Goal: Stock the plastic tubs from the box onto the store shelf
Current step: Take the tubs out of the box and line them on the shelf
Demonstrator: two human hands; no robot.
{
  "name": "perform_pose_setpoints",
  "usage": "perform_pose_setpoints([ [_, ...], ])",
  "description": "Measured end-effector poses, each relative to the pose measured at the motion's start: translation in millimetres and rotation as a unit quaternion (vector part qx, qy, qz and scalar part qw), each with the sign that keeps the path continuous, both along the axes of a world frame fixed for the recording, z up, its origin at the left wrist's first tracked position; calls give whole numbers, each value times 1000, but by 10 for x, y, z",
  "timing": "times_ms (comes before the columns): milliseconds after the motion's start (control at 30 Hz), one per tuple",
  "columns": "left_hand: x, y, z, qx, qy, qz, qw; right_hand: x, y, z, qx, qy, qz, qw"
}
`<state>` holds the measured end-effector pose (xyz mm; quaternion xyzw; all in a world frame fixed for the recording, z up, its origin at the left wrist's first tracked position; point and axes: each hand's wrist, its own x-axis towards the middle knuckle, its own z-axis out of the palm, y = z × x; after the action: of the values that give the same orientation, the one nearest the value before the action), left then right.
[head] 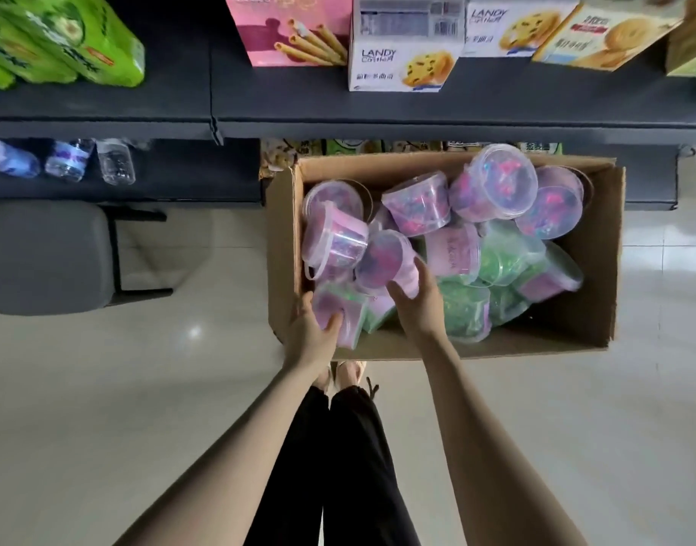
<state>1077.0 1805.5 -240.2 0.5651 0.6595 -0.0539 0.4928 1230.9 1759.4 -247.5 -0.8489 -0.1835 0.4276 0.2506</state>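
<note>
An open cardboard box [598, 246] sits on the pale tiled floor [102, 388], directly in front of the dark store shelf [377, 108]. The box holds a loose pile of plastic tubs with clear lids; most lie tilted or on their sides, purple ones toward the left and rear, green ones [496, 258] toward the centre and right. Both hands reach into the near-left part of the box. The left hand [312, 333] is curled over a purple tub [338, 313] lying at the near-left corner, thumb on its right face and fingers on its left, so the grip is partly closed around it. The right hand [417, 297] cups a second purple tub [381, 258] that lies on its side with its round face toward the camera; the thumb presses its lower edge and the fingers wrap its right side. Both tubs are inside the box, in contact with neighbouring tubs. On the shelf above stand a pink wafer-roll box [291, 29], cookie boxes [401, 61] and green packets [58, 37]; water bottles [113, 161] lie on the lower level at left. A grey stool [42, 254] stands left of the box.
</note>
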Motion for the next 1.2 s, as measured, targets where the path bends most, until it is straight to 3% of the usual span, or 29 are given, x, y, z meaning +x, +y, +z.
perform_pose_setpoints([
  [200,72,7,-264,81,22,-61,995,46,-75,-376,-15,-20,-16,1000],
  [433,345,106,-328,202,24,-2,979,-19,-46,-529,20,66,-152,986],
  [600,521,357,-490,167,-35,9,985,-35,35,-584,-35,49,-122,991],
  [800,614,677,-620,182,-29,18,983,36,28,-614,2,68,-118,991],
  [1067,549,782,-600,172,-40,10,984,249,104,-624,-77,98,-55,991],
  [1200,392,697,-352,181,-84,22,980,260,-18,-425,-40,125,-111,985],
])
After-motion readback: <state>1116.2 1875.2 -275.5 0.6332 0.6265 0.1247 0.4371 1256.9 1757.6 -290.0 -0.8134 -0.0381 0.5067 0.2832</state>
